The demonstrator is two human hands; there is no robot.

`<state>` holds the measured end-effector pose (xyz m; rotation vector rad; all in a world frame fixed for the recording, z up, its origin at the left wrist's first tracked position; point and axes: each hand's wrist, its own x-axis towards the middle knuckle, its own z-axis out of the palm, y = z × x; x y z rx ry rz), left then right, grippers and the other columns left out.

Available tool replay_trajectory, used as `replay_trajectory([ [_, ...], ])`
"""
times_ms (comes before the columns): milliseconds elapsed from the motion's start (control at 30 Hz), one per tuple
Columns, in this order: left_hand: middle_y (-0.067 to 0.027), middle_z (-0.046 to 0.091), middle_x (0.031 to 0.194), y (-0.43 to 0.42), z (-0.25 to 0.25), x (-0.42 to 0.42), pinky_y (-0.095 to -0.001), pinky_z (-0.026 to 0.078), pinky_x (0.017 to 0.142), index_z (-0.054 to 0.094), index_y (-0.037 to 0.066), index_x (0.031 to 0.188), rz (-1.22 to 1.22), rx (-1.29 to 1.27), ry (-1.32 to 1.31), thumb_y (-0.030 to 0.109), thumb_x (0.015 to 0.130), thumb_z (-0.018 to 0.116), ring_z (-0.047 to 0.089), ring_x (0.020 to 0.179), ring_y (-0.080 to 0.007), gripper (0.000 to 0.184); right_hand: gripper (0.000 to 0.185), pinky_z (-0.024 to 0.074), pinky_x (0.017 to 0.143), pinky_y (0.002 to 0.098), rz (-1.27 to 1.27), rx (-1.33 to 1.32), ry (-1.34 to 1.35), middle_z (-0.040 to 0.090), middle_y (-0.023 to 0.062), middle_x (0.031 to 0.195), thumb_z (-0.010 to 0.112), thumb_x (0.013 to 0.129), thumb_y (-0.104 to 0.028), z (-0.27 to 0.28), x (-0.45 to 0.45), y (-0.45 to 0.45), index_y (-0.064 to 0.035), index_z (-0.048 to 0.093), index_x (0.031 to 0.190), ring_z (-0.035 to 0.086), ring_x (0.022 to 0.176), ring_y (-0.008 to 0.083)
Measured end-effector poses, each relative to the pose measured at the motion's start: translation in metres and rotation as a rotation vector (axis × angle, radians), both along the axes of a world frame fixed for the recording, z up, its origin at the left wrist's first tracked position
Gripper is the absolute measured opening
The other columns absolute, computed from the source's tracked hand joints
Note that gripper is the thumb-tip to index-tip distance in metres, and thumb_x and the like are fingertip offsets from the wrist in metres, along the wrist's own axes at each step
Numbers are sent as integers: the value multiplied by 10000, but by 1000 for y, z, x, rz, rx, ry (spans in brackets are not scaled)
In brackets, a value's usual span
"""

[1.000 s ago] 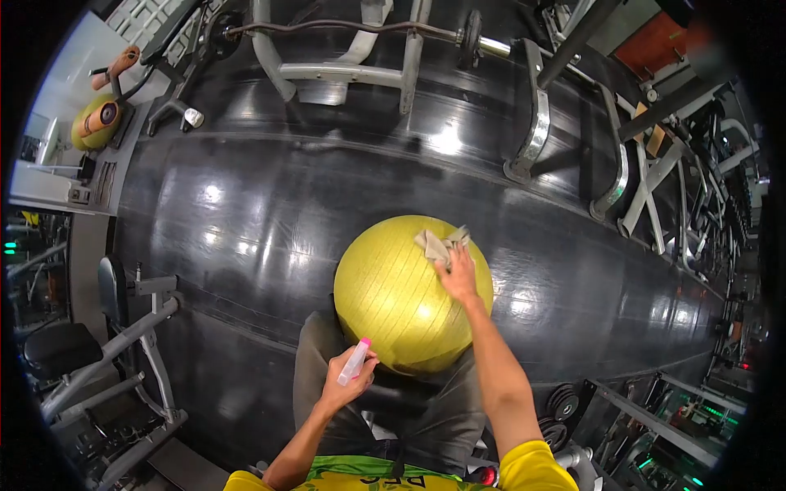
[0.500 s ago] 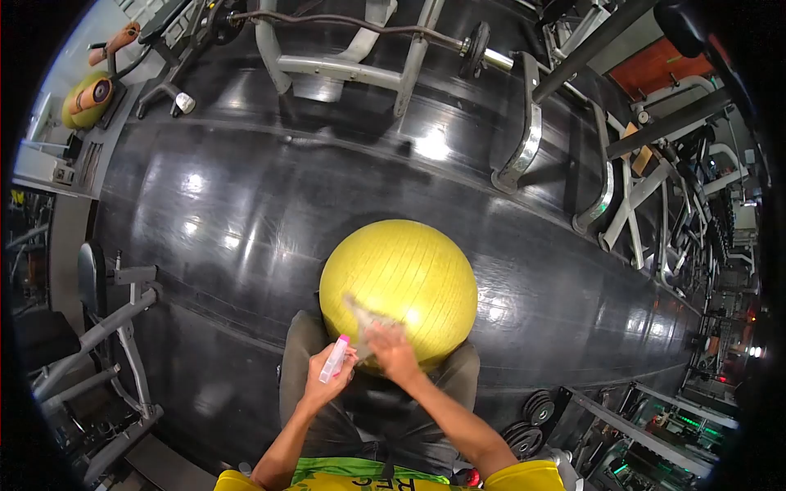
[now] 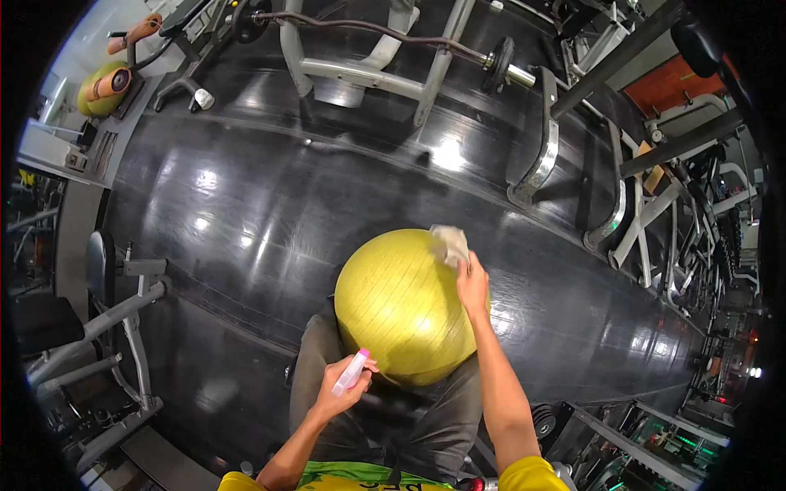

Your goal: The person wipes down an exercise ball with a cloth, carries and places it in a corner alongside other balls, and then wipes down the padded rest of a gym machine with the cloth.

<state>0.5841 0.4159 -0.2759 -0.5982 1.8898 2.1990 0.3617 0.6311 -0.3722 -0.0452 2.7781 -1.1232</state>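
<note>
A large yellow exercise ball (image 3: 401,307) rests between the knees of my grey trousers (image 3: 315,360). My right hand (image 3: 472,282) is closed on a light beige cloth (image 3: 450,245) at the ball's upper right side; the cloth is slightly blurred. Near the ball's lower left edge, my left hand (image 3: 340,385) grips a small clear bottle (image 3: 350,372) with a pink top, which points up and to the right. Part of the left hand's fingers is hidden behind the bottle.
Ahead stands a metal rack with a curved barbell (image 3: 385,31). Weight machines (image 3: 123,327) line the left, and more frames (image 3: 540,155) stand at the right. Weight plates (image 3: 542,419) lie at the lower right. Another ball (image 3: 105,88) is at the upper left.
My right hand has swept with the cloth from the ball's upper right to its lower left and back to the upper right. My left hand still holds the bottle low beside the ball.
</note>
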Motion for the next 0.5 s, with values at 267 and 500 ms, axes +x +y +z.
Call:
replay_trajectory([
  [267, -48, 665, 832, -13, 9, -1, -205, 446, 513, 618, -20, 961, 64, 16, -49, -49, 814, 560, 551, 557, -58, 160, 250, 299, 1075, 442, 632, 398, 186, 620, 141, 1126, 496, 833, -137, -52, 116, -86, -38, 625, 1024, 485, 1210, 290],
  [500, -47, 668, 835, -16, 6, 2, -207, 455, 525, 615, -12, 992, -29, -86, 74, -46, 820, 550, 564, 573, -60, 187, 255, 423, 947, 413, 993, 162, -427, 633, 138, 1097, 571, 833, -163, -1, 184, -43, -79, 615, 1070, 588, 1059, 255],
])
